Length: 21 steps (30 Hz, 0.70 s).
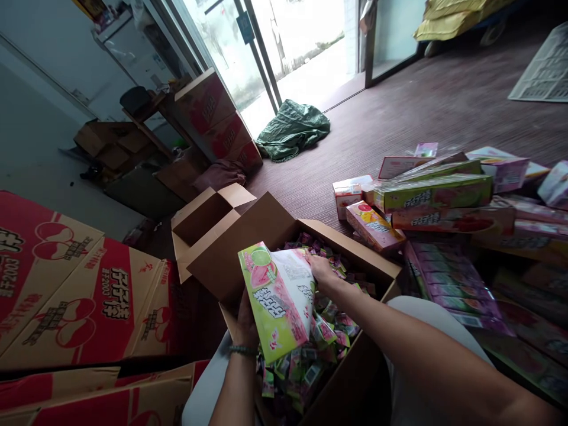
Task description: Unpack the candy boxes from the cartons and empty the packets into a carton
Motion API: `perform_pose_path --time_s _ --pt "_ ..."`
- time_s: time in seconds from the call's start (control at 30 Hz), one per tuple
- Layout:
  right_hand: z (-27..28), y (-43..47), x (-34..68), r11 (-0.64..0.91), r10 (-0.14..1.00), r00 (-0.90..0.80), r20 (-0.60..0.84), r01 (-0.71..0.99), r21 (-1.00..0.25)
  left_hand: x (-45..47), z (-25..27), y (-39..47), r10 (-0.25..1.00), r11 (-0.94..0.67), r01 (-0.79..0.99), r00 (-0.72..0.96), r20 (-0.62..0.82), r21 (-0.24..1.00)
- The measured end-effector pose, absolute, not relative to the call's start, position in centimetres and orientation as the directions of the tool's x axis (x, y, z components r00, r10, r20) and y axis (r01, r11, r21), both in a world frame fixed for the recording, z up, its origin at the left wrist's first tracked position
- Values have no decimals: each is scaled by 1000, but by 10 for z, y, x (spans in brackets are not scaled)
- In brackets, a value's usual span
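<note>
A green and pink candy box (270, 313) with lime and watermelon pictures is held tilted above an open cardboard carton (355, 242). My left hand (245, 325), with a bracelet at the wrist, grips the box from its left side; most of its fingers are hidden behind it. At the box's upper right, my right hand (320, 272) is closed on the edge of a white and pink printed face that looks folded or peeled. Beneath, many small wrapped candies (306, 367) in green, pink and purple fill the carton.
Colourful candy boxes (435, 192) lie heaped on the floor to the right. Large red and brown cartons (119, 290) stand at the left. Another open carton (202, 222) sits behind mine. A green cloth sack (295, 130) lies by the glass door.
</note>
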State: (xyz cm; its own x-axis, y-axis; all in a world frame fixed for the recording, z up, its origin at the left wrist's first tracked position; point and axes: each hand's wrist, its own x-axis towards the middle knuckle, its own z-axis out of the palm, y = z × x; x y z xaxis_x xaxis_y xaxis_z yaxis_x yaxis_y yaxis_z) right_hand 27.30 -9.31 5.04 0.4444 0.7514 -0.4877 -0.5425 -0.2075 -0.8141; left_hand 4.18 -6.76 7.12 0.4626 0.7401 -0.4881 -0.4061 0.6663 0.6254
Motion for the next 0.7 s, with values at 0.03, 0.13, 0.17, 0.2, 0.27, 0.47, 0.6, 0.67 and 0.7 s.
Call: perform_pose_path --time_s 0.03,0.13,0.17,0.2,0.27,0.47,0.6,0.67,0.7 --pt "49 -93 280 -208 743 452 -494 -546 -812 40 75 -64 730 678 -395 455 -510 619" --pt "50 -95 292 -211 733 451 -509 -560 -801 33 84 -56 723 690 -380 404 -560 616" --pt "51 -96 293 -213 736 444 -511 -565 -797 31 86 -55 727 686 -380 390 -565 620" --pt "53 -96 292 -214 742 433 -512 -571 -792 28 86 -55 736 677 -387 382 -559 627" --pt "59 -98 286 -219 760 401 -511 -583 -782 27 87 -57 766 643 -420 373 -524 641" --pt "89 -127 257 -201 971 -27 -237 -631 -749 47 93 -65 872 454 -636 175 -456 624" --pt "109 -150 248 -8 1000 -28 9 -541 -841 70 97 -76 897 418 -624 170 -407 660" --pt "116 -152 251 49 995 95 4 -476 -878 75 99 -82 923 378 -582 182 -339 720" --pt "118 -152 255 59 991 134 -5 -464 -884 74 102 -84 934 356 -558 175 -313 749"
